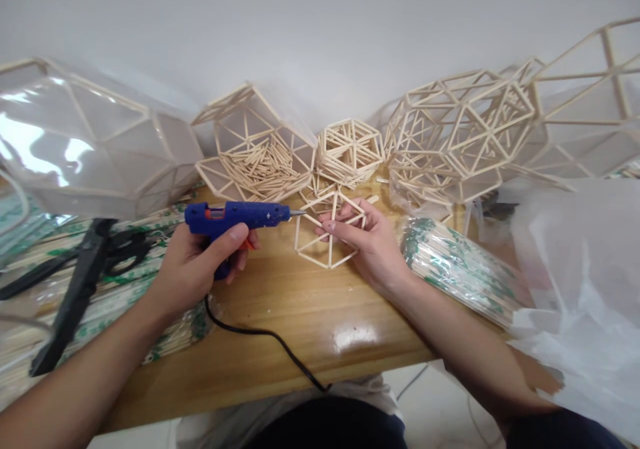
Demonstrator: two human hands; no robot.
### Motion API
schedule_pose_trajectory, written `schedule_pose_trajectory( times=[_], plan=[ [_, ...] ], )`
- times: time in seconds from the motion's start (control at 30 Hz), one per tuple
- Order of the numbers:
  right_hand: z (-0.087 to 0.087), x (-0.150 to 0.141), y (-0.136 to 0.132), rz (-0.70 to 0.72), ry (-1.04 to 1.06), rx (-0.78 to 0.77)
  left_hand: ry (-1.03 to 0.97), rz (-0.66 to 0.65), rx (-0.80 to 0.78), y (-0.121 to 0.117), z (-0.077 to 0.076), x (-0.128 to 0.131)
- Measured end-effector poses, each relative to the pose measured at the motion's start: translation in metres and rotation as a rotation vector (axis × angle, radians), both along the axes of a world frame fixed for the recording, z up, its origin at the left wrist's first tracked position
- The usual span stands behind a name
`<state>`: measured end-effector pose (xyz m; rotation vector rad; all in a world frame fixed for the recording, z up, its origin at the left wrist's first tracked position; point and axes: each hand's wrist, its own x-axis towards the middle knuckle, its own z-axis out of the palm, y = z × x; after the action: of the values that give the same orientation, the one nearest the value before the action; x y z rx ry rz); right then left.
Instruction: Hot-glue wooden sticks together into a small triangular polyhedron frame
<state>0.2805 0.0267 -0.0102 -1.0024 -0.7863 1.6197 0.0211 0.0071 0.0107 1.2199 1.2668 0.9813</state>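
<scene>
A blue hot glue gun (255, 214) lies sideways in my left hand (215, 256), its orange trigger under my fingers. Its metal nozzle points right and meets, or nearly meets, the left upper edge of a small hexagonal stick frame (331, 252). My right hand (373, 239) pinches that frame between thumb and fingers near its middle. The frame is made of pale wooden sticks with spokes running to a centre. Part of its right side is covered by my fingers. From the gun's handle a black cord (270, 333) runs down over the table's front edge.
On the wooden table (320, 309), a stick-built bowl (210, 176) holds many short sticks. Beside it stand a bundle of sticks (350, 146) and geodesic stick frames (465, 122). Wrapped stick packs (460, 266) lie right; scissors (125, 249) lie left. White plastic (585, 329) covers the right corner.
</scene>
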Motion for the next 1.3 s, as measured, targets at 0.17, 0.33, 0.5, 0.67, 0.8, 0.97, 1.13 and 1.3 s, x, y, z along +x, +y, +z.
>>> schedule_pose_trajectory(
  times=[0.17,0.33,0.5,0.67,0.8,0.97,1.13,1.3],
  plan=[
    [-0.0009,-0.0002,0.0002,-0.009,-0.011,-0.004,0.031,-0.002,0.013,0.0001,-0.0002,-0.0002],
    [-0.0021,-0.0003,0.0,-0.012,-0.026,0.005,0.039,0.018,0.019,0.0006,-0.0039,-0.0013],
    [-0.0013,-0.0005,-0.0001,-0.01,-0.031,0.005,0.058,0.003,0.001,0.0003,-0.0028,0.0],
    [0.0007,0.0003,-0.0005,-0.007,-0.032,-0.029,0.063,0.033,-0.006,-0.0005,-0.0003,0.0004],
    [0.0009,0.0003,-0.0004,0.009,-0.016,-0.033,0.07,0.041,0.01,0.0001,-0.0019,0.0],
    [0.0015,-0.0007,0.0001,0.004,-0.007,-0.034,0.069,0.027,-0.015,-0.0001,0.0001,0.0001],
    [0.0017,-0.0011,0.0005,0.007,0.005,-0.037,0.072,0.026,-0.012,-0.0007,0.0023,-0.0003],
    [0.0005,-0.0005,0.0007,0.006,-0.016,-0.029,0.071,0.014,-0.017,-0.0001,0.0005,-0.0005]
  ],
)
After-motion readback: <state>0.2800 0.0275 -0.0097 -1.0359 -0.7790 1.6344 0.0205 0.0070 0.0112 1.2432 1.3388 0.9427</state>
